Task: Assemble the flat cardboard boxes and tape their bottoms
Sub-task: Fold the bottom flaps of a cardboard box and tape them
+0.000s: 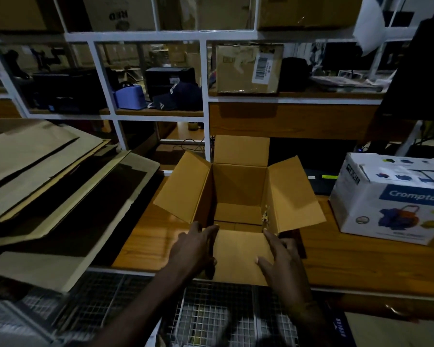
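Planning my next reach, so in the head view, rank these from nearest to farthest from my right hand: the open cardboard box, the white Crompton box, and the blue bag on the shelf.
1. Open cardboard box: right hand touches its near flap.
2. White Crompton box: to the right on the table.
3. Blue bag: far left, up on the shelf.

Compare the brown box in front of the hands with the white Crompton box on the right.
The brown box stands open, its four top flaps spread out; the white Crompton box is closed. The brown box is plain cardboard; the white Crompton box carries printed pictures and a blue logo band. Both hands are at the brown box's near flap; nothing touches the white one. Both rest on the wooden table.
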The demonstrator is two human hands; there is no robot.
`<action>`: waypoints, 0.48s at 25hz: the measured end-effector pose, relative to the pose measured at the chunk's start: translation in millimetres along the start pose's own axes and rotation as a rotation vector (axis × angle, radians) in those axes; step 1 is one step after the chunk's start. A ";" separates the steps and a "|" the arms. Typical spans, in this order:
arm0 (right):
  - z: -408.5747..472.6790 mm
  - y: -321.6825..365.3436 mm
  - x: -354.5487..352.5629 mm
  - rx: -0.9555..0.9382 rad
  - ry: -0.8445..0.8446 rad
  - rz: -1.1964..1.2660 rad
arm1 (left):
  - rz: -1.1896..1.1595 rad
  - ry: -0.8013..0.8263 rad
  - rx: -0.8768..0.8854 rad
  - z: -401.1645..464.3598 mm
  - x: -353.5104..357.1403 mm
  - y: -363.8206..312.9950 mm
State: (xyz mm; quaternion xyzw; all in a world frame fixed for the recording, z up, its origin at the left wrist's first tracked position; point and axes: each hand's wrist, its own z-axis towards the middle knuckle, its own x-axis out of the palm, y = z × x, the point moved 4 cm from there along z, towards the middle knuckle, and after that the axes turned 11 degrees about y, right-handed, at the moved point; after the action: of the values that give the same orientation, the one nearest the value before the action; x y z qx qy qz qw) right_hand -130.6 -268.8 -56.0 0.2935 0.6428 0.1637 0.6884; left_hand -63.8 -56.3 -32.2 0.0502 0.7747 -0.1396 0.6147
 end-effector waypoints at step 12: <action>-11.4 56.6 35.6 0.076 -0.247 0.040 | -0.219 -0.435 0.206 -19.0 -0.8 33.2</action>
State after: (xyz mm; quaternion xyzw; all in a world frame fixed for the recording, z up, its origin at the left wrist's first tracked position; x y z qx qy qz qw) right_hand -128.8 -201.3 -49.3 0.3499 0.5528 0.1157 0.7474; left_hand -73.1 -19.2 -32.7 -0.0027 0.6067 -0.2911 0.7397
